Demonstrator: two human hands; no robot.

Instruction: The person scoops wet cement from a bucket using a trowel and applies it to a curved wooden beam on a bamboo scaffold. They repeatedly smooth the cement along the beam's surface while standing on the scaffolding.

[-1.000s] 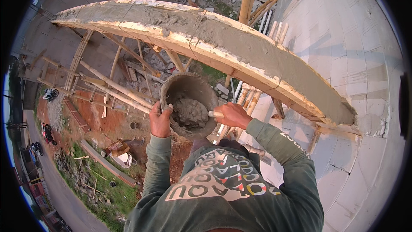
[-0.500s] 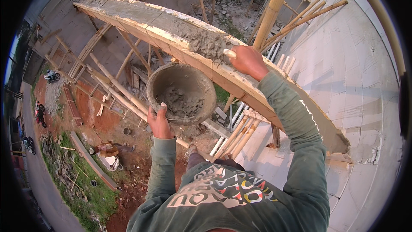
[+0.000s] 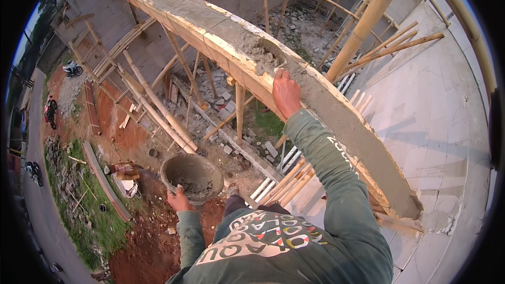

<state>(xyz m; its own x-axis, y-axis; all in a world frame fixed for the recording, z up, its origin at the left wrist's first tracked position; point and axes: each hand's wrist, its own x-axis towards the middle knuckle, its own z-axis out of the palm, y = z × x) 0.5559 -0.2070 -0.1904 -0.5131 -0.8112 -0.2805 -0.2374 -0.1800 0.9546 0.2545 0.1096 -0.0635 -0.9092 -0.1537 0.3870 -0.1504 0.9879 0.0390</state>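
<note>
My left hand (image 3: 180, 200) grips the near rim of a grey, mortar-caked bucket (image 3: 167, 171), thumb over the edge. The bucket is tilted toward me, with wet mortar (image 3: 197, 185) left low inside. My right hand (image 3: 287, 93) is closed round the pale handle of a trowel (image 3: 280, 67) on top of a long, curved beam form (image 3: 244, 68) with wooden sides. The trowel's blade is hard to make out against the mortar. Just beyond that hand lies a rough heap of wet mortar (image 3: 265, 55); nearer to me the beam's top looks smoother.
Upright bamboo poles (image 3: 363, 29) stand close beyond the beam. More bamboo scaffolding (image 3: 152, 110) crosses below left, high above the ground. A pale block wall (image 3: 436, 105) rises on the right. Far below, a person (image 3: 123, 171) is beside a white sack, and motorbikes (image 3: 50, 111) are parked.
The bucket and my left hand have dropped away from the beam toward my body. My right hand has drawn nearer and turned, and a hollow shows in the mortar heap.
</note>
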